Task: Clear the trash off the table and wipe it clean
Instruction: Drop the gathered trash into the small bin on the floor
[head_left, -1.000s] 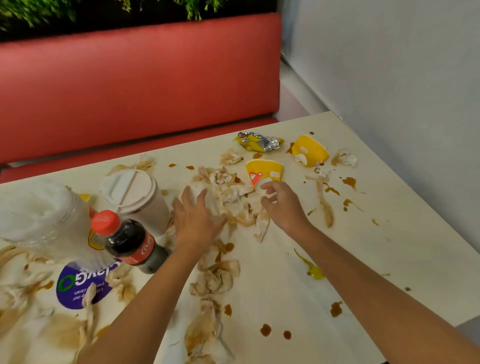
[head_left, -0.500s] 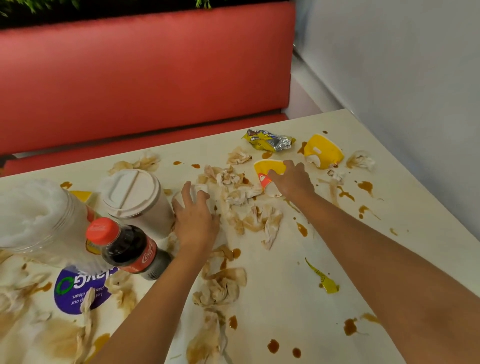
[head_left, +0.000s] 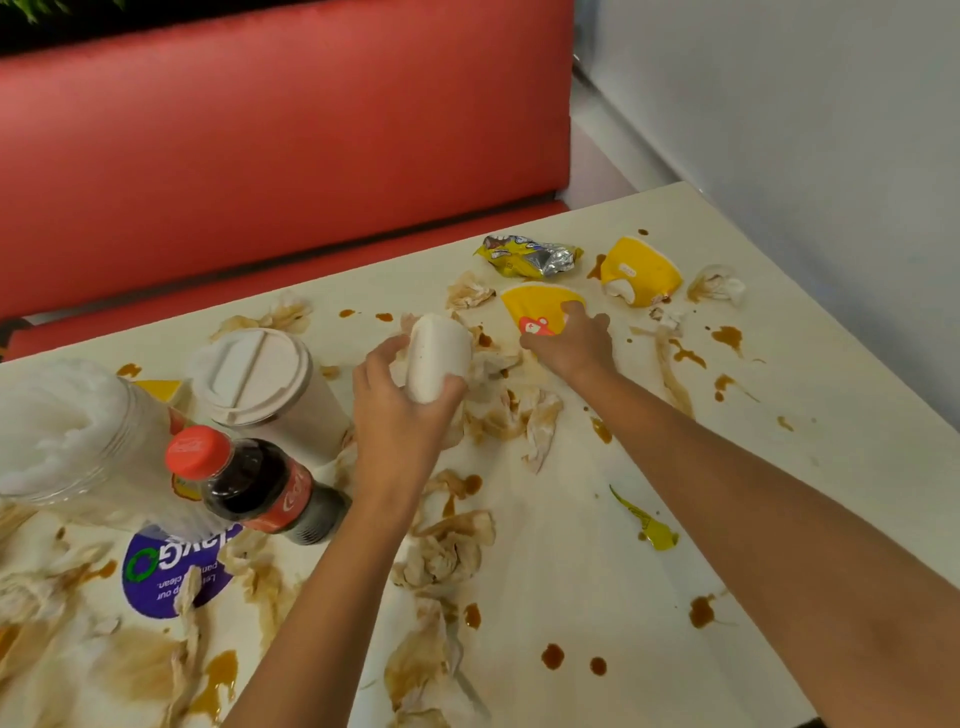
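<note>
My left hand (head_left: 402, 415) grips a small white paper cup (head_left: 438, 356), lifted and tilted above a heap of stained napkins (head_left: 511, 410). My right hand (head_left: 574, 345) reaches farther back and grips a flattened yellow cup (head_left: 537, 306) lying on the cream table (head_left: 582, 561). A second yellow cup (head_left: 641, 270) lies on its side behind it, beside a crumpled yellow foil wrapper (head_left: 530, 254). Brown sauce spots and a yellow smear (head_left: 649, 525) mark the tabletop.
At the left stand a lidded white takeaway cup (head_left: 260, 379), a cola bottle with a red cap (head_left: 249, 483) and a clear plastic container (head_left: 72, 436). More soiled napkins (head_left: 447, 551) trail toward the near edge. A red bench (head_left: 270, 140) runs behind; a grey wall (head_left: 805, 130) is on the right.
My left hand has picked the white cup up off the napkin heap. My right hand has moved back from the napkins onto the flattened yellow cup.
</note>
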